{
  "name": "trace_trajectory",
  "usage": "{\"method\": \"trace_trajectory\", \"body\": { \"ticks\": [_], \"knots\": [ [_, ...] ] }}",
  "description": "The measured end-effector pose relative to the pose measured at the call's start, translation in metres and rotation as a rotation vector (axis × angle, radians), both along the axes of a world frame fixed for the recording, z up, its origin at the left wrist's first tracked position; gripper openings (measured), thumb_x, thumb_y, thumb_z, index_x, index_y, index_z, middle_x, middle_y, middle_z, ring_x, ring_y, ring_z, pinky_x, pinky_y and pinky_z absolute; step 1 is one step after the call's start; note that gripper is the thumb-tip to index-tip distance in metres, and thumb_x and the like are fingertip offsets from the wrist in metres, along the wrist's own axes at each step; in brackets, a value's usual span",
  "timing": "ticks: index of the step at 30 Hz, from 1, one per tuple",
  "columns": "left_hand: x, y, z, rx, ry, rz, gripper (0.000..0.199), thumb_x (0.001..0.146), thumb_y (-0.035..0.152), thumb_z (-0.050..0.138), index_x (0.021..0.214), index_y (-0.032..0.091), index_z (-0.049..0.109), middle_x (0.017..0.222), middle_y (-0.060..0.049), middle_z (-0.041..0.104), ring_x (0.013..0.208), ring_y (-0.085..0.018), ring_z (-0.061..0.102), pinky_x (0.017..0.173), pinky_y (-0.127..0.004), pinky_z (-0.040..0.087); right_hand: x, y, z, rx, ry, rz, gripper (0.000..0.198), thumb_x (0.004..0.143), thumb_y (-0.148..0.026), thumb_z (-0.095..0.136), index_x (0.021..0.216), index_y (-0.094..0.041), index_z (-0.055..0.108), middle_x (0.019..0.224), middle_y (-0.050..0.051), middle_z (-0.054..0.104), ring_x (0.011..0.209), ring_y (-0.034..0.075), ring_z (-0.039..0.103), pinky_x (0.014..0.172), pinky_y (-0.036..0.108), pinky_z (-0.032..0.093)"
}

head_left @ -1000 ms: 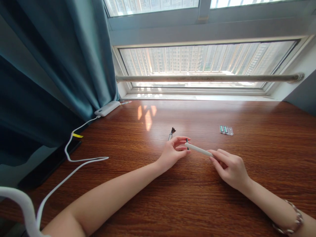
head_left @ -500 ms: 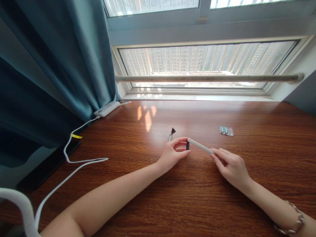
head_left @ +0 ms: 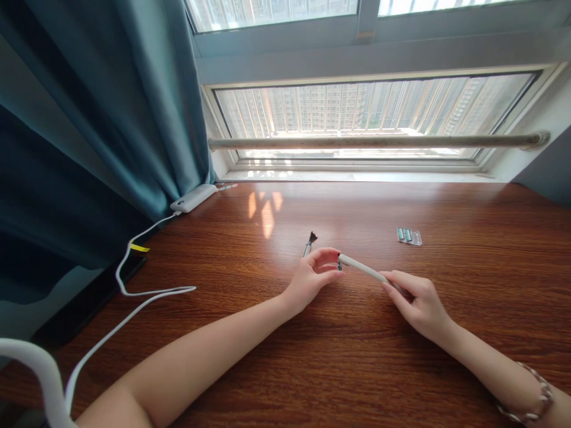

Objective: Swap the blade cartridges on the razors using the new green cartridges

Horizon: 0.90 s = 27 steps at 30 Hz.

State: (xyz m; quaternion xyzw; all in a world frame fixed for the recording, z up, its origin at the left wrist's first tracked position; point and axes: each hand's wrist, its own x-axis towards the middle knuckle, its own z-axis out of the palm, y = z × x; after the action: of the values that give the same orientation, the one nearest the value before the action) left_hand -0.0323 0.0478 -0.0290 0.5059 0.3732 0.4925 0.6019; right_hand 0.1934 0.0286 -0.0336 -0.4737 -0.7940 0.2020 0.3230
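Note:
Between the thumb and fingertips of my left hand (head_left: 312,276) is a small dark razor head (head_left: 339,263), pinched at its ends. My right hand (head_left: 417,300) grips the lower part of a white razor handle (head_left: 363,266), which slants up to the left. The handle's upper end meets the razor head; whether the two are locked together cannot be made out. Just beyond my left hand lies a thin silvery tool (head_left: 308,244) with a dark tip, partly hidden by the fingers.
A clear blister pack (head_left: 409,236) with razor cartridges lies at the right on the wooden table (head_left: 379,356). By the curtain (head_left: 147,107) sits a white power bank or adapter (head_left: 194,198), with a white cable (head_left: 156,291) running along the left.
The razor head has turned between my left fingers, now showing a lighter, shiny face. The handle's upper end has dipped slightly, and my right hand has rolled a little.

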Motion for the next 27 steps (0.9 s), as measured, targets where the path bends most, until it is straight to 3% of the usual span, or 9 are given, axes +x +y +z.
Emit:
{"method": "trace_trajectory", "body": {
  "ticks": [7, 12, 17, 23, 27],
  "knots": [
    [0.0013, -0.0016, 0.003, 0.01, -0.085, -0.073, 0.031, 0.065, 0.015, 0.067, 0.094, 0.014, 0.056, 0.097, -0.009, 0.062, 0.095, -0.02, 0.056, 0.087, -0.035, 0.04, 0.0016, 0.0015, -0.0033, -0.025, 0.01, -0.099, 0.027, 0.083, -0.033, 0.044, 0.095, -0.018, 0.063, 0.075, 0.004, 0.064, 0.066, 0.015, 0.058, 0.06, 0.023, 0.043],
    [0.0026, 0.0002, -0.002, -0.033, -0.173, -0.053, 0.033, 0.065, 0.014, 0.067, 0.096, 0.017, 0.056, 0.103, -0.008, 0.06, 0.099, -0.021, 0.055, 0.088, -0.035, 0.039, 0.0007, -0.0001, -0.0011, -0.003, 0.002, 0.032, 0.027, 0.083, -0.03, 0.043, 0.099, -0.017, 0.061, 0.073, 0.003, 0.063, 0.061, 0.013, 0.055, 0.057, 0.022, 0.041],
    [0.0038, 0.0009, -0.0028, -0.033, -0.244, -0.126, 0.035, 0.063, 0.008, 0.068, 0.096, 0.016, 0.058, 0.104, -0.008, 0.06, 0.104, -0.022, 0.052, 0.095, -0.037, 0.033, 0.0009, -0.0003, -0.0033, -0.005, 0.007, -0.093, 0.024, 0.083, -0.029, 0.045, 0.096, -0.018, 0.061, 0.074, 0.003, 0.061, 0.064, 0.013, 0.054, 0.06, 0.023, 0.04],
    [0.0033, 0.0012, -0.0033, -0.091, -0.259, -0.165, 0.039, 0.066, 0.01, 0.065, 0.104, 0.018, 0.058, 0.105, -0.008, 0.061, 0.105, -0.02, 0.051, 0.095, -0.036, 0.033, 0.0, -0.0026, -0.0001, -0.012, 0.01, 0.052, 0.023, 0.084, -0.026, 0.045, 0.101, -0.018, 0.058, 0.069, 0.001, 0.057, 0.057, 0.011, 0.049, 0.056, 0.023, 0.037],
    [0.0028, 0.0019, -0.0056, -0.084, -0.232, -0.173, 0.04, 0.062, 0.006, 0.068, 0.1, 0.017, 0.06, 0.102, -0.008, 0.062, 0.099, -0.02, 0.054, 0.094, -0.035, 0.034, -0.0012, -0.0011, -0.0006, -0.022, 0.008, 0.021, 0.023, 0.084, -0.025, 0.044, 0.1, -0.019, 0.059, 0.075, 0.002, 0.059, 0.064, 0.012, 0.052, 0.061, 0.023, 0.038]
  ]
}}
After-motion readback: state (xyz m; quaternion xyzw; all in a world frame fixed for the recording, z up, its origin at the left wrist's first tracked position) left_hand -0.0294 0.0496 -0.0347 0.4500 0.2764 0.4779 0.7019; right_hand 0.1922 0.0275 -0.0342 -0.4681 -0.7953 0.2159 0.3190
